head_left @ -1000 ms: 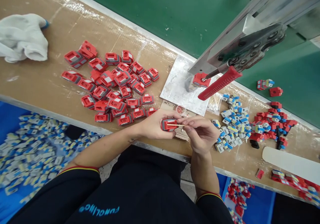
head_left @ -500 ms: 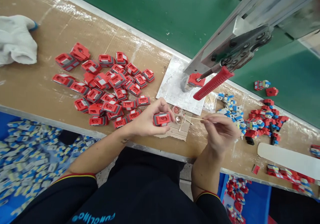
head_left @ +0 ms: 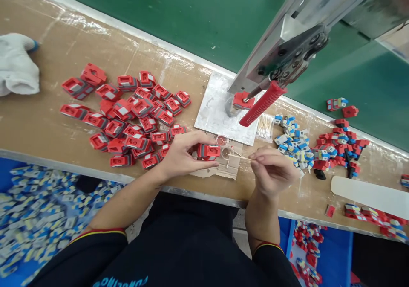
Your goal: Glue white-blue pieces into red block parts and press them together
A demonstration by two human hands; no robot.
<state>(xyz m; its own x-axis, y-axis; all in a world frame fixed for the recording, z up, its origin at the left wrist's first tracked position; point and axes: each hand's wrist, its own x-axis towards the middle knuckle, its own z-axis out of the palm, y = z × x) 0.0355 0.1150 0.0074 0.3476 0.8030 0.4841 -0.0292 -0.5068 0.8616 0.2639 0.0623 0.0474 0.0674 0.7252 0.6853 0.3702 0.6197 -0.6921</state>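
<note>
Between the thumb and fingers of my left hand [head_left: 182, 154] is a red and grey plastic toy part [head_left: 209, 151], its hollow side facing up. My right hand [head_left: 273, 167] pinches a thin cotton swab [head_left: 240, 156], whose far end points left toward the toy part. Just beyond the part, small round clear cups [head_left: 223, 140] stand on a torn piece of cardboard [head_left: 232, 169]; one has red in it. Other swabs lean at the cups. Many similar red parts [head_left: 140, 108] lie heaped to the left of my left hand.
A toggle press with a red handle [head_left: 263, 103] stands over a white plate [head_left: 207, 112], a red part under its tip. Bagged swabs [head_left: 264, 127], blue-white pieces [head_left: 294, 144] and red pieces [head_left: 340, 144] lie rightward. A white glove [head_left: 19, 65] is far left; blue bins flank me below.
My right hand with the swab has moved left, closer to the part and cups. The part in my left hand has turned slightly. The whole view has shifted a little.
</note>
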